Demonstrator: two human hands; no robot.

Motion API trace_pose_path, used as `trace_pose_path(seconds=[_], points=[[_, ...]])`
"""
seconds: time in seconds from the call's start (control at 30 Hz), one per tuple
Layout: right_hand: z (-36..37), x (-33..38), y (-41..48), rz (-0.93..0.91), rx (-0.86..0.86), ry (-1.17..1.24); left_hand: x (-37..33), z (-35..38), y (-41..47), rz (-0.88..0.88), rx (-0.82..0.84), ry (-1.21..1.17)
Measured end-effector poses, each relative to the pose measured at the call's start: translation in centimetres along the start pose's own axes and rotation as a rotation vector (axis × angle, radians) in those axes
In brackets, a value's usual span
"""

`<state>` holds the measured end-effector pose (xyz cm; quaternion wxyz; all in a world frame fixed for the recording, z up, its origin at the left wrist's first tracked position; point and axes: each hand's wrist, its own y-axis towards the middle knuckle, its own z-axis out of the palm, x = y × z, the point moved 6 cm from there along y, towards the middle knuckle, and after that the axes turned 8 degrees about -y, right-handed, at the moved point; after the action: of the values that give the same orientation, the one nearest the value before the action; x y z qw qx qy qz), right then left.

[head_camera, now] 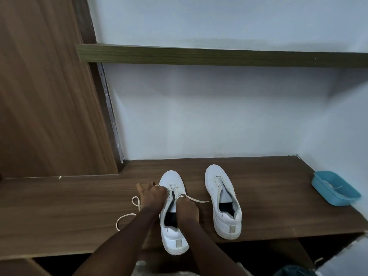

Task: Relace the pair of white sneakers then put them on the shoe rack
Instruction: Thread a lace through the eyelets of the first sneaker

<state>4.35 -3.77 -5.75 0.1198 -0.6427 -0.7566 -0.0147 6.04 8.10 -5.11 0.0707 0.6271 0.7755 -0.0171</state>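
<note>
Filling the left of the frame, a tall wood-grain panel [49, 86] rises from the back of the brown bench [69, 206]. The bench top in front of it is bare up to the loose loops of an off-white shoelace [127, 216], which curl toward the front edge.

Just right of the loops, the left hand [153, 194] lies over the side of the first white sneaker [173, 236]. Its grip is closed at the eyelet row where the shoelace runs in, and the other fingers reach toward the toe. This sneaker points at the wall, and its heel hangs over the bench's front edge. It has a grey heel tab with markings too small to read.

The right hand [187, 209] sits over the sneaker's dark opening. Its grip pinches the shoelace beside the tongue, and the free end lies on the bench pointing right.

A strip of bare bench separates the first sneaker from the second white sneaker [223, 196]. The second one stands parallel to the first, with its heel just inside the front edge and its eyelets showing.

There is more open bench beyond it. Well apart, a light blue plastic tub [336, 188] sits against the right wall. A dark wooden shelf [199, 55] spans the pale wall high above the sneakers.
</note>
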Motion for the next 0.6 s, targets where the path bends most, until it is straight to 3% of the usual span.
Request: trace_pose_path(seconds=[0.43, 0.6], points=[[0.0, 0.0, -0.1, 0.003, -0.006, 0.001, 5.0, 0.8, -1.3, -0.313, -0.042, -0.081], [0.0, -0.1, 0.0, 0.003, -0.013, 0.001, 3.2, 0.9, -0.8, -0.237, -0.029, -0.100]])
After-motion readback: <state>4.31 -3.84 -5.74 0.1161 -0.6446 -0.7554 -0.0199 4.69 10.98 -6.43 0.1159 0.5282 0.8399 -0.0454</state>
